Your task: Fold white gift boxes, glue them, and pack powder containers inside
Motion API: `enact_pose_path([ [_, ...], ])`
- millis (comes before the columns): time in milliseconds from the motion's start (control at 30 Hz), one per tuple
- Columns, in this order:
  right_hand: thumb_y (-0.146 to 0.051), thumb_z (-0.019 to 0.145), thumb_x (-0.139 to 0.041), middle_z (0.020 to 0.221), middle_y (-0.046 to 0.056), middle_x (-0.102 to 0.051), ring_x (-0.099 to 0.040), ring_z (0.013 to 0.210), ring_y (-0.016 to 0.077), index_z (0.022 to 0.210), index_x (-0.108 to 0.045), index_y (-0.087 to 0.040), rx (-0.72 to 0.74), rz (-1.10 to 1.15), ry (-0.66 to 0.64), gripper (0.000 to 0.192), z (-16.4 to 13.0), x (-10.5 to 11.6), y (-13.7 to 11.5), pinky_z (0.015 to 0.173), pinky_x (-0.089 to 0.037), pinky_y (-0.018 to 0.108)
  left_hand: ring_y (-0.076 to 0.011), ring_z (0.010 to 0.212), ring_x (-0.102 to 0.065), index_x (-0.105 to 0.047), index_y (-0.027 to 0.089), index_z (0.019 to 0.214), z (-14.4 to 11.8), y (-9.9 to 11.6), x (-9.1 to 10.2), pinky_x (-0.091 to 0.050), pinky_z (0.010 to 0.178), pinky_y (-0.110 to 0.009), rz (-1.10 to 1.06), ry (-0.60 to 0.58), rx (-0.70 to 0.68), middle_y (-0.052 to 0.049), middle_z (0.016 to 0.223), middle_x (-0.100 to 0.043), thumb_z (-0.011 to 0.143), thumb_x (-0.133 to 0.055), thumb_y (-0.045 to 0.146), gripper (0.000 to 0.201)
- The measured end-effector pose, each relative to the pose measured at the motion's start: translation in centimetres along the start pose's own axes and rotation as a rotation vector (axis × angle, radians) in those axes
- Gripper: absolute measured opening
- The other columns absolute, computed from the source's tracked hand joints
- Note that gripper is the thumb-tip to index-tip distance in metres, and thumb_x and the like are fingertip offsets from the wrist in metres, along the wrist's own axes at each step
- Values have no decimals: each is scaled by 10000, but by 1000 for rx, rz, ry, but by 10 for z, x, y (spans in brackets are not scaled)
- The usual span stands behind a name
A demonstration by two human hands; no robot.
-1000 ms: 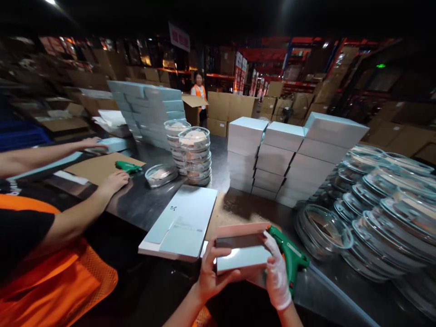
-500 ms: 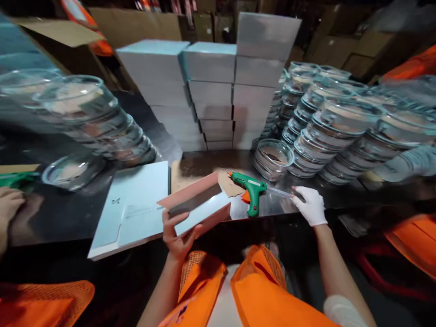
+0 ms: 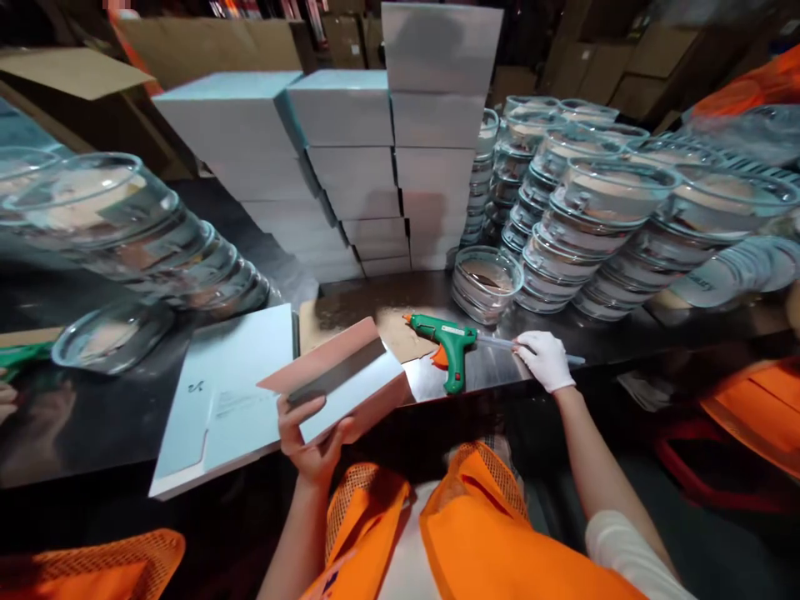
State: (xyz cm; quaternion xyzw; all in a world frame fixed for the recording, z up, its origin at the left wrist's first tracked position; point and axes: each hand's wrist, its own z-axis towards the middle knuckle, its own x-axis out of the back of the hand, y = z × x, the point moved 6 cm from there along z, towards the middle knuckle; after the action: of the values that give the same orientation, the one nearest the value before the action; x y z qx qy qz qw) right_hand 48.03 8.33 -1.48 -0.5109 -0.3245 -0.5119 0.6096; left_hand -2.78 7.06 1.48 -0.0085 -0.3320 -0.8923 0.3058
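My left hand [image 3: 309, 442], bare, grips a small folded cardboard box [image 3: 350, 392] with white and pinkish panels and a dark grey strip, tilted at the table's front edge. A green hot glue gun [image 3: 453, 337] with an orange trigger lies on the table to its right, its nozzle pointing left. From its rear end runs a translucent glue stick [image 3: 497, 341]. My right hand [image 3: 542, 358], in a white glove, has its fingers closed on that stick, and a length shows past the hand. Under the gun's nozzle lies a piece of brown cardboard [image 3: 400, 333].
Flat light-blue boxes [image 3: 243, 383] lie at left. White boxes [image 3: 368, 183] form a wall behind. Clear round containers [image 3: 600, 217] stand stacked at right, with another stack [image 3: 118, 217] at left. A person's hand [image 3: 7, 400] is beside a green tool at far left.
My right hand has moved in towards the glue gun, with the glue stick now showing on both sides of it. My left hand still holds the box, tilted slightly differently. The camera view has shifted.
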Motion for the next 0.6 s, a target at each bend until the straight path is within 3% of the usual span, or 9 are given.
enact_pose_path([
  [267, -325, 954, -624, 1170, 114, -815, -676, 1119, 300, 1016, -840, -210, -38, -36, 57, 252, -7, -1, -5, 960, -465, 399, -216, 923, -653, -660, 226, 1046, -1, 2, -1, -391, 1198, -493, -40, 4, -35, 12, 929, -624, 810, -866, 490, 410],
  [367, -392, 954, -628, 1306, 153, -764, -642, 1203, 332, 1140, -814, -175, -85, -68, 150, 342, -16, 5, -25, 1015, -448, 429, -259, 1058, -647, -667, 229, 1031, -2, -1, -1, -449, 1133, -471, -21, 9, 9, -8, 935, -618, 793, -860, 559, 450],
  [433, -443, 1002, -564, 1271, 165, -769, -654, 1176, 320, 1141, -804, -159, -136, -68, 185, 398, -22, 9, -50, 1009, -451, 401, -265, 1092, -642, -670, 234, 1047, -4, -2, -2, -459, 1125, -460, -19, -1, 22, -15, 947, -622, 805, -852, 566, 449],
  [500, -474, 1059, -464, 1128, 133, -801, -692, 1062, 277, 1039, -810, -191, -214, -34, 75, 447, -23, 4, -80, 921, -466, 344, -256, 1085, -647, -676, 240, 1064, -5, 0, -2, -440, 1152, -457, -29, -1, 10, -12, 952, -629, 821, -849, 541, 423],
  [600, -608, 1040, -475, 1045, 83, -807, -723, 965, 252, 981, -795, -253, -383, 33, -262, 482, -15, -14, -119, 794, -455, 310, -251, 1094, -656, -688, 243, 1072, -6, 3, -3, -406, 1197, -455, -10, 21, -3, -7, 947, -642, 838, -836, 528, 398],
])
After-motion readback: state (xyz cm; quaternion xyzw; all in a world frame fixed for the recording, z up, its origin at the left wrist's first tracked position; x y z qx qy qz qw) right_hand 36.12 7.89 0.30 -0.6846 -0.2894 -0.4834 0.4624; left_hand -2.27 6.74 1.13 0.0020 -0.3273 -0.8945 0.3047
